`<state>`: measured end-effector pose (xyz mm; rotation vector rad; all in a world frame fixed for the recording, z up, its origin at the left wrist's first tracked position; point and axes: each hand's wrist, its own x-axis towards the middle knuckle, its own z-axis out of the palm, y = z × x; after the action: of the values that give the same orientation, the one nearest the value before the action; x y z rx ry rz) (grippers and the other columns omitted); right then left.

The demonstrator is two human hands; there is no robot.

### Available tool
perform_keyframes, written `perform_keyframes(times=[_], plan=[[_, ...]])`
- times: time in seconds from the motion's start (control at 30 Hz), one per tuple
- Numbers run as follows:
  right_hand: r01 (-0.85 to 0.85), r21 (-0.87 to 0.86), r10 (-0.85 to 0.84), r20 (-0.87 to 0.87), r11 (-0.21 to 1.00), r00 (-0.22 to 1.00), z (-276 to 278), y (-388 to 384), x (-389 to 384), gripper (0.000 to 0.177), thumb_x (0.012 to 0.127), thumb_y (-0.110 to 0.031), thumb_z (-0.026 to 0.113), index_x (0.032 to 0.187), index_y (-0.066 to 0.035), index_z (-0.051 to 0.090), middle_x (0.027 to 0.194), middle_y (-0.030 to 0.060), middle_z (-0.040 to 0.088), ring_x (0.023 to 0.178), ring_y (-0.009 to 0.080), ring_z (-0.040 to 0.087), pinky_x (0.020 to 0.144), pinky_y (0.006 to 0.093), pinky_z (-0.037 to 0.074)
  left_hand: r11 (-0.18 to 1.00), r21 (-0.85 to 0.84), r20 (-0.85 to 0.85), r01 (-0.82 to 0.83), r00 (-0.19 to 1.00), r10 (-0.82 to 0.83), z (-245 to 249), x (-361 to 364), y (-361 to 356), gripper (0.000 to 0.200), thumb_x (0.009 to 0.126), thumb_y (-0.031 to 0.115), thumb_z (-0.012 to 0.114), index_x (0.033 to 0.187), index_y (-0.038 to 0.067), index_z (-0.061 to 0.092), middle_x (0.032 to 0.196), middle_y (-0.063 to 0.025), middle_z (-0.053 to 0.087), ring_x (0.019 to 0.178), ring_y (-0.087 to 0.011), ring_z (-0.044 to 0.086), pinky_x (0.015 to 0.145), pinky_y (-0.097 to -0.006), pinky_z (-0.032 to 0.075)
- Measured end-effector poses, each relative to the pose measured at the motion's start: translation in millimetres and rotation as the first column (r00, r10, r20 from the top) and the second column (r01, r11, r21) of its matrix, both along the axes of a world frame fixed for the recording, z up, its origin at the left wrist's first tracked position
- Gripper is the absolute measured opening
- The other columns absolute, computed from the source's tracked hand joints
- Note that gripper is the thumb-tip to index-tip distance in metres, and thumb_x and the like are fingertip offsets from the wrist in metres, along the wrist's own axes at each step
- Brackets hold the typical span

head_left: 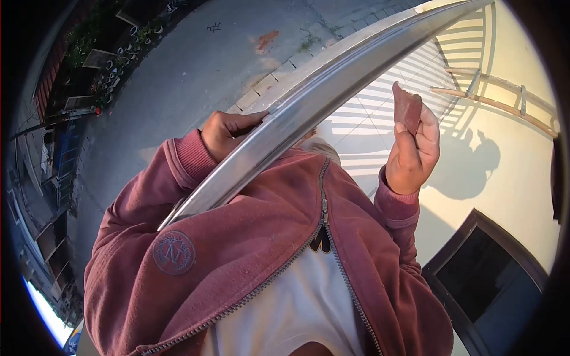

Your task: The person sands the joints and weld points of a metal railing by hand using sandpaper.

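Observation:
A long shiny metal handrail (309, 101) runs slantwise across the view, from in front of my chest to the upper right. My left hand (234, 132) is closed at its far side, thumb along the edge; the rail hides part of the fingers. My right hand (414, 151) is raised to the right of the rail, apart from it. Between thumb and fingers it pinches a small, folded, reddish-brown piece of sandpaper (407, 111), with its upper edge curled.
Below the rail lies grey pavement (196, 65), with potted plants (122, 62) along the far left. At right are a pale wall (510, 172) with shadows, a wooden ladder (504, 98) and a dark-framed window (487, 273). Striped light falls on floor tiles (362, 118).

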<state>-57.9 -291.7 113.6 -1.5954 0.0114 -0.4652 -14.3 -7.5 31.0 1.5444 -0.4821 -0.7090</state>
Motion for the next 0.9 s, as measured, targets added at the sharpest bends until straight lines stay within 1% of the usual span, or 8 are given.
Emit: perform_keyframes(times=[0.13,0.27,0.33,0.47,0.53,0.63,0.77,0.9], plan=[[-0.314,-0.355,0.388,0.16,0.881,0.908,38.2,27.5,66.5,0.041,0.075,0.017,0.035,0.112,0.01,0.051,0.116,0.0231,0.056,0.111,0.0279,0.054,0.098,0.0367,0.04,0.994,0.063,0.097,-0.089,0.992,0.082,-3.4,7.8,1.3,0.039,0.079,0.011,0.066,0.115,0.002,0.059,0.099,-0.014,0.067,0.084,-0.0181,0.066,0.077,-0.028,0.052],[-0.584,-0.806,0.808,-0.284,0.09,0.516,56.2,43.3,122.9,0.048,0.068,0.02,0.035,0.11,0.006,0.055,0.113,0.0192,0.059,0.108,0.0305,0.056,0.095,0.0358,0.041,0.882,0.453,0.292,0.129,0.913,-0.283,53.9,27.1,9.3,0.031,0.077,0.008,0.063,0.108,0.001,0.063,0.096,-0.0184,0.065,0.083,-0.0276,0.065,0.072,-0.0324,0.053],[-0.652,-0.757,0.84,-0.327,0.042,0.433,54.4,42.7,133.4,0.048,0.068,0.019,0.036,0.11,0.005,0.056,0.111,0.0179,0.06,0.106,0.0306,0.056,0.093,0.0358,0.043,0.715,0.672,0.18,0.193,0.894,-0.41,85.1,23.8,22.9,0.028,0.077,0.011,0.063,0.103,0.0,0.064,0.091,-0.0184,0.066,0.079,-0.0271,0.066,0.07,-0.0339,0.052],[-0.833,-0.554,0.861,-0.423,0.0,0.281,54.8,36.4,149.4,0.047,0.068,0.019,0.04,0.11,0.005,0.056,0.109,0.017,0.062,0.104,0.0305,0.057,0.092,0.0356,0.044,0.529,0.849,-0.003,0.011,1.0,-0.017,170.6,-11.4,62.9,0.027,0.078,0.015,0.064,0.097,-0.004,0.065,0.087,-0.0196,0.066,0.072,-0.0271,0.067,0.07,-0.0328,0.052],[-0.891,-0.452,0.875,-0.45,-0.053,0.176,57.5,36.4,159.7,0.047,0.069,0.019,0.041,0.112,0.005,0.054,0.109,0.0181,0.061,0.104,0.0324,0.058,0.093,0.0362,0.044,0.497,0.773,0.201,-0.394,0.895,0.397,179.1,-72.4,71.2,0.029,0.076,0.019,0.067,0.091,-0.007,0.064,0.08,-0.0217,0.065,0.077,-0.0301,0.066,0.072,-0.0319,0.05],[-0.98,0.013,0.832,-0.525,-0.2,-0.177,57.7,37.8,185.5,0.055,0.062,0.019,0.038,0.112,0.003,0.055,0.106,0.0195,0.06,0.097,0.0362,0.058,0.088,0.0378,0.046,0.389,0.781,0.175,-0.489,0.769,0.614,177.0,-110.8,50.3,0.043,0.083,0.033,0.06,0.096,-0.008,0.063,0.086,-0.0194,0.066,0.08,-0.0296,0.064,0.073,-0.0336,0.047],[-0.818,-0.317,0.809,-0.521,-0.481,-0.273,9.8,49.0,234.7,0.054,0.062,0.015,0.036,0.11,0.001,0.056,0.105,0.0189,0.06,0.096,0.0359,0.058,0.086,0.0398,0.046,-0.164,0.458,0.764,-0.874,0.293,0.576,114.1,-134.7,6.0,0.021,0.083,0.01,0.048,0.075,-0.005,0.059,0.074,-0.0129,0.061,0.071,-0.0231,0.055,0.075,-0.0305,0.039],[-0.743,-0.345,0.772,-0.53,-0.574,-0.351,-61.9,72.5,240.1,0.049,0.064,0.012,0.039,0.108,0.0,0.057,0.101,0.0181,0.06,0.096,0.0351,0.056,0.086,0.0403,0.045,-0.301,0.415,0.825,-0.859,0.216,0.523,103.5,-129.8,0.9,0.024,0.082,0.01,0.045,0.07,-0.005,0.059,0.069,-0.0132,0.059,0.068,-0.0231,0.053,0.073,-0.0316,0.039]])
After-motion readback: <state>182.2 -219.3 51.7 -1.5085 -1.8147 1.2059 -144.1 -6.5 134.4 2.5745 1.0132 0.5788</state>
